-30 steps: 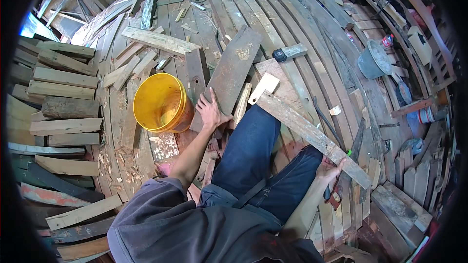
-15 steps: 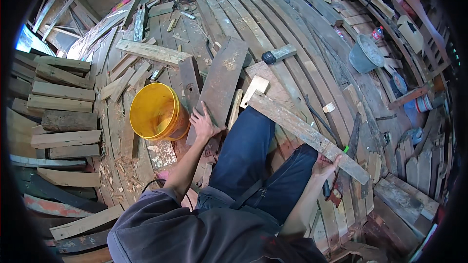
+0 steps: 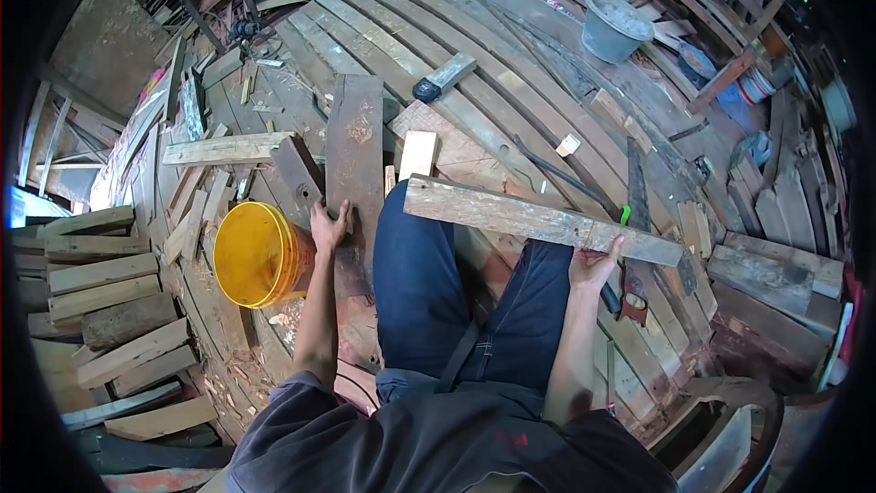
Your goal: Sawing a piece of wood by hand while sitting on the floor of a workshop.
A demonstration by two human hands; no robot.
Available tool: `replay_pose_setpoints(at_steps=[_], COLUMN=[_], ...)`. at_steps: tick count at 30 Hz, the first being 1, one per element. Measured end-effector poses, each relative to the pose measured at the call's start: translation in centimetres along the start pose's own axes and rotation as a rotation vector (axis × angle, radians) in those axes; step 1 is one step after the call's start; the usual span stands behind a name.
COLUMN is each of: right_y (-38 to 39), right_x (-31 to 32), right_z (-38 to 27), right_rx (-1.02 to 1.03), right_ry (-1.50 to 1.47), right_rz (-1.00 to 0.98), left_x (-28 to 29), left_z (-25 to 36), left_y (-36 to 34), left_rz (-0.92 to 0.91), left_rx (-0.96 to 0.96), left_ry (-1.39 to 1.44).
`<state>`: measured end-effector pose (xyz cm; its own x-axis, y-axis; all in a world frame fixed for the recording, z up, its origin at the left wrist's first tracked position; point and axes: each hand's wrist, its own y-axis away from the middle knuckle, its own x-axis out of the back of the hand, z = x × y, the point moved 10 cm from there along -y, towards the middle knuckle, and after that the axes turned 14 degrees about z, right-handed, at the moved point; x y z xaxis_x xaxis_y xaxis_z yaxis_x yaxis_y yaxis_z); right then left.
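My right hand (image 3: 594, 265) grips a long weathered plank (image 3: 511, 212) near its right end, fingers beneath and thumb on its near edge. The plank lies across my thighs, its left end over my left knee. My left hand (image 3: 329, 227) is at the near end of a dark wooden block (image 3: 297, 170), beside a wide brown board (image 3: 354, 151). Its thumb and fingers are apart with nothing seen between them; whether the fingertips touch the block I cannot tell. A yellow bucket (image 3: 258, 256) stands just left of that hand.
A handsaw (image 3: 632, 297) lies beyond my right knee, near a dark metal bar (image 3: 570, 173). A mallet-like block with a black-wrapped end (image 3: 445, 77) rests on the slatted floor. Stacked wood pieces (image 3: 105, 274) line the left. A grey bucket (image 3: 616, 27) stands far right.
My left hand has come off the face of the wide board to the dark block's near end, its fingers more bent. My right hand still holds the plank. The view has turned to the right.
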<state>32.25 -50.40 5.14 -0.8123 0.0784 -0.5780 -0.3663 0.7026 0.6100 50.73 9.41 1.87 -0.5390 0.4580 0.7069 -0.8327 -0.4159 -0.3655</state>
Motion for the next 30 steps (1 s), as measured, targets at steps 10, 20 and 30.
replay_pose_setpoints(at_steps=[10,20,30], right_y=[-0.8,-0.1,-2.6], right_x=[0.8,0.8,7.2], right_z=[-0.6,-1.5,-9.7], right_rx=[0.001,-0.016,0.088], right_ry=[-0.004,0.006,-0.008], right_rz=[-0.035,-0.026,-0.027], left_x=[-4.7,-7.4,-9.9], left_z=[-3.3,-4.0,-5.1], left_y=[-5.3,-9.3,-9.0], left_rz=[-0.238,-0.216,-0.424], left_rx=[0.203,0.286,0.478], left_ry=[-0.026,0.016,0.008])
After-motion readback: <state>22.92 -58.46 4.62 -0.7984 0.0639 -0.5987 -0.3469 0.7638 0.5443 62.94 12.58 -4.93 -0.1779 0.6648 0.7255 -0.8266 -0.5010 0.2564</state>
